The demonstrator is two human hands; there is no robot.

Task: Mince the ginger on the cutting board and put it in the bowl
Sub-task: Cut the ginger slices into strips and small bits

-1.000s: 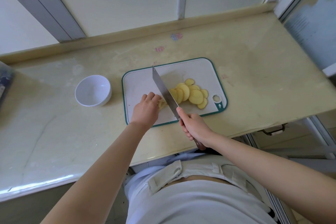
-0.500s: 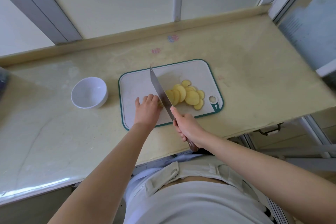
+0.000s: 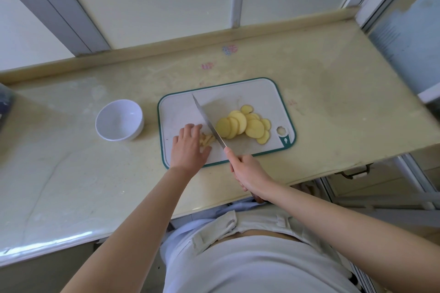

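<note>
The right grip (image 3: 247, 171) is clamping the knife (image 3: 209, 123) while the left grip (image 3: 189, 147), fingers apart, is pressing ginger strips (image 3: 206, 140) at the cutting board's (image 3: 262, 93) seven o'clock, ideally tucking fingertips clear of the blade.

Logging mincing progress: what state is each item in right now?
bowl: upright, empty
cutting board: flat on counter
ginger slices: whole rounds, fanned
ginger strips: cut, by left fingers
knife: blade between strips and slices
left hand: rests on strips
right hand: grips knife
</note>
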